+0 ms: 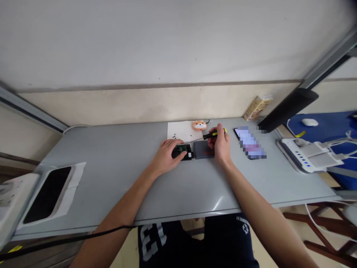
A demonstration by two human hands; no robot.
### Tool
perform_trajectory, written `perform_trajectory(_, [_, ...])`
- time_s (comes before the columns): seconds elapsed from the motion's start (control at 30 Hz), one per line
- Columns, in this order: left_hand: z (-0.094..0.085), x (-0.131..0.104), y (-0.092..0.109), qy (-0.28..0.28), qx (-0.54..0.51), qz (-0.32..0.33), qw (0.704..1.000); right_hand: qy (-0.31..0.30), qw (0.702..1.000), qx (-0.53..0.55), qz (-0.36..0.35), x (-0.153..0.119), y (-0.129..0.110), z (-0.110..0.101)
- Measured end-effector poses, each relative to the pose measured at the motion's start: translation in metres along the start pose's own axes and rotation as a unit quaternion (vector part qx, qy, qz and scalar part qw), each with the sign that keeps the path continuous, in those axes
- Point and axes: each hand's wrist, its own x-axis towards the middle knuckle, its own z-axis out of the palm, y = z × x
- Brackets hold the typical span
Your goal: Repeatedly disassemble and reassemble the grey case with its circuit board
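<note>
A small circuit board in a black housing point(188, 153) lies on the grey table. My left hand point(168, 152) grips it from the left, thumb along the near side and fingers across the far side, covering part of it. In my right hand point(221, 144) is a screwdriver point(209, 136) with a black and yellow handle. Its thin shaft points left to the far edge of the board; whether the tip touches a screw cannot be made out. Under my right hand sits a dark grey case point(202, 150), right beside the board and partly hidden.
Behind the board, a white paper point(178, 128) bears several tiny dark screws point(174, 136) and an orange animal-face case point(199, 125). A phone point(249, 143) lies right, near a carton point(256, 108) and power strip point(304, 158). A black-screened device point(48, 195) lies left; a black cable point(92, 236) crosses the front.
</note>
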Motion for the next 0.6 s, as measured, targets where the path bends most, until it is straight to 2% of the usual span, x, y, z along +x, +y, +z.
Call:
perform_trajectory(0.4, [0.0032,0.0025,-0.0062,0.071,0.005,0.004,0.997,-0.038,0.999,0.012,0.027,-0.0028,0.0031,0.0038])
perform_trajectory(0.5, [0.0015,0.0026,-0.0047,0.081,0.019,0.014,0.996,-0.043,0.999,0.006,0.007,-0.0035,0.0007,0.0041])
perform_trajectory(0.6, [0.0000,0.0021,-0.0033,0.086,0.027,0.030,0.996,-0.062,0.997,-0.012,-0.041,-0.0061,-0.0022,0.0047])
